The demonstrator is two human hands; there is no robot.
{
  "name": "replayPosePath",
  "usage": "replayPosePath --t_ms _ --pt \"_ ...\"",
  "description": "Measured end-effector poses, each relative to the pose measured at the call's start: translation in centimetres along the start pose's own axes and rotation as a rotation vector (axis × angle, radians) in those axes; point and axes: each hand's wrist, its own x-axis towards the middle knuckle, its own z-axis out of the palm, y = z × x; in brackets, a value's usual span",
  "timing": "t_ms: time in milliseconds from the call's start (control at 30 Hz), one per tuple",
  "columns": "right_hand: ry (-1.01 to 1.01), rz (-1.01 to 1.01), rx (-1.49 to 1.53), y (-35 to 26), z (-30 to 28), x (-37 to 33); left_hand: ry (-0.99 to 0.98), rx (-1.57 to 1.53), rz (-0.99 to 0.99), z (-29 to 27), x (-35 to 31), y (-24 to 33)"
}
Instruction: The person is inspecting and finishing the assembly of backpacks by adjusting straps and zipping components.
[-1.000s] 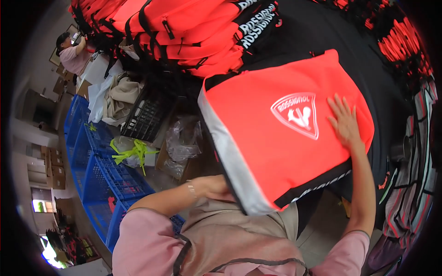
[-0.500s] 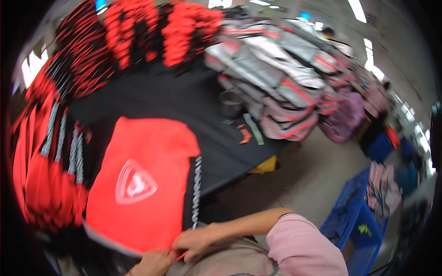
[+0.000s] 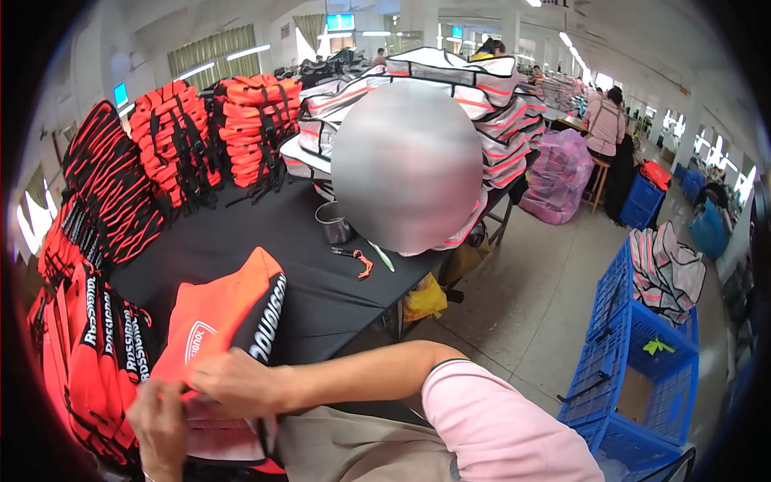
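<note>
A red-orange and black fabric bag [image 3: 229, 301] lies tilted at the near edge of the black-covered table [image 3: 309, 301], its black side carrying white lettering. My right hand [image 3: 241, 381] is closed on the bag's near edge, the forearm crossing from the right. Close beside it, my left hand [image 3: 161, 422] pinches the same edge, fingers bent. A pale pinkish inner face of the bag shows below the hands. What lies between the fingertips is too small to make out.
Stacked red-black bags [image 3: 88, 353] line the table's left and back. Grey-white pieces [image 3: 502, 136] pile at the back right, partly hidden by a blurred disc. A metal cup [image 3: 333, 223] and a small tool with an orange cord [image 3: 363, 263] lie nearby. Blue crates [image 3: 642, 361] stand right.
The view has swung up and right. The bag, lying flat earlier with its emblem facing up, is now turned and folded up. Both hands have moved left along its edge.
</note>
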Motion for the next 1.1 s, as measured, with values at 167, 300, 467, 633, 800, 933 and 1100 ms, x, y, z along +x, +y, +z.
replayPosePath --t_ms 167,300,467,633,800,933,1100 --pt "0.423 -0.511 -0.333 -1.1 -3.4 8.8 0.328 0.17 -0.068 -3.3 2.3 -3.9" --pt "0.599 -0.625 -0.451 -1.9 -5.2 12.5 0.349 0.116 -0.229 -4.4 2.4 -5.3" --pt "0.768 -0.615 -0.538 -0.7 -6.6 13.1 0.312 -0.017 -0.34 -3.9 2.1 -2.4" --pt "0.783 -0.315 -0.672 5.1 -10.0 9.7 -0.123 -0.591 -0.572 -4.6 -3.1 -3.4" --pt "0.512 -0.175 -0.659 9.5 -15.0 5.3 -0.323 -0.702 -0.432 -2.2 -2.6 -0.8" --pt "0.4 -0.086 -0.699 10.7 -15.8 2.8 0.404 -0.012 -0.338 -4.5 -1.0 -4.9" --pt "0.48 0.094 -0.662 12.6 -15.8 1.3 0.493 -0.152 -0.288 -4.9 2.6 -5.8"
